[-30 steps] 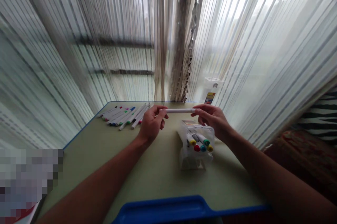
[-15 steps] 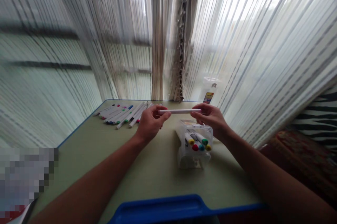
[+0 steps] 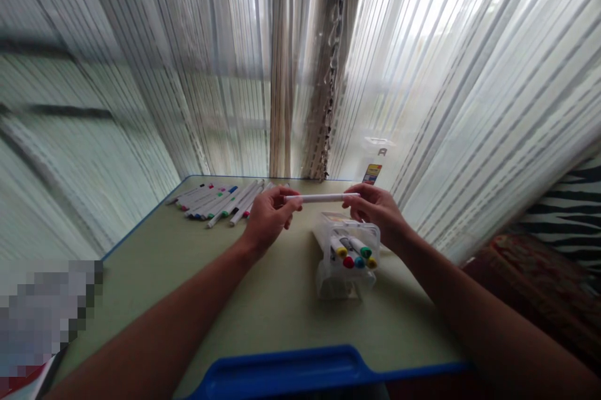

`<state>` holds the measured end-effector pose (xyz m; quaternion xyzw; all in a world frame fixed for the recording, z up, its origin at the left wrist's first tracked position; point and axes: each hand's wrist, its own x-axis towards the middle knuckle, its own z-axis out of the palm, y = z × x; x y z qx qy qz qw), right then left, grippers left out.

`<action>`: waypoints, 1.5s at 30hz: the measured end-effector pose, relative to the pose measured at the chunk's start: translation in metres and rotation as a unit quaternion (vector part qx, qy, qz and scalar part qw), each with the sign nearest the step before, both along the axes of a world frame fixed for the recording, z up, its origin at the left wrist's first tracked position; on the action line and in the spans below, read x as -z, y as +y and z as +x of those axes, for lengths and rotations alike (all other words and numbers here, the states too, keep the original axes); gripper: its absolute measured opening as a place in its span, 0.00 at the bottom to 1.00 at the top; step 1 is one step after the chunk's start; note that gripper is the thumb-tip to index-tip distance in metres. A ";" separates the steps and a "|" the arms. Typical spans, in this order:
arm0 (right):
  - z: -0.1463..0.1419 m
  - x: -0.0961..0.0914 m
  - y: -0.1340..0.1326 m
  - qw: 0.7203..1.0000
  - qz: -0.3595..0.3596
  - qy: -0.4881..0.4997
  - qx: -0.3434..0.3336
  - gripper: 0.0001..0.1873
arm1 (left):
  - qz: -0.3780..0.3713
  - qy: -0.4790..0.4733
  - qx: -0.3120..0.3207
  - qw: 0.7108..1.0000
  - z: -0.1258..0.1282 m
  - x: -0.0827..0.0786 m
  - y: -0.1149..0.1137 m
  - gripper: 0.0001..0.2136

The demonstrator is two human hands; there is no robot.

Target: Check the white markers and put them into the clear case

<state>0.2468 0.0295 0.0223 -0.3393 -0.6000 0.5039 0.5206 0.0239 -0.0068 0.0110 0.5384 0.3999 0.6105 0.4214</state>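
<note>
A white marker [image 3: 322,198] is held level above the table between my two hands. My left hand [image 3: 271,215] pinches one end of it, and my right hand [image 3: 375,205] pinches the other end, so both tips are partly covered by fingers. Just below my right hand lies a clear plastic case [image 3: 323,265] on its side. Several markers [image 3: 355,253] rest inside it, their yellow, red, blue and green ends facing me. Left of my left hand, a spread of white markers [image 3: 220,203] with coloured ends lies on the table.
The pale green table [image 3: 154,287] has a blue edge with a blue tray groove [image 3: 286,365] at the front. A clear package with a yellow label [image 3: 372,173] stands at the back. Sheer curtains [image 3: 225,74] hang behind. A blurred-out object [image 3: 47,318] is at the left.
The held marker has tilted slightly, its right end a little higher. Both hands keep their pinch on it, and the view has shifted slightly.
</note>
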 end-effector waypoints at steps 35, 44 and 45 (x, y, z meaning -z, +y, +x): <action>0.001 -0.006 -0.001 0.996 -0.067 0.053 0.023 0.13 | -0.043 -0.118 0.051 0.991 -0.002 -0.001 0.002 0.14; 0.000 -0.005 -0.001 0.997 -0.053 0.043 0.030 0.15 | -0.041 -0.083 0.029 0.995 -0.001 -0.002 0.001 0.12; 0.000 -0.005 -0.001 0.997 -0.051 0.043 0.031 0.16 | -0.039 -0.079 0.026 0.996 -0.002 -0.002 0.001 0.12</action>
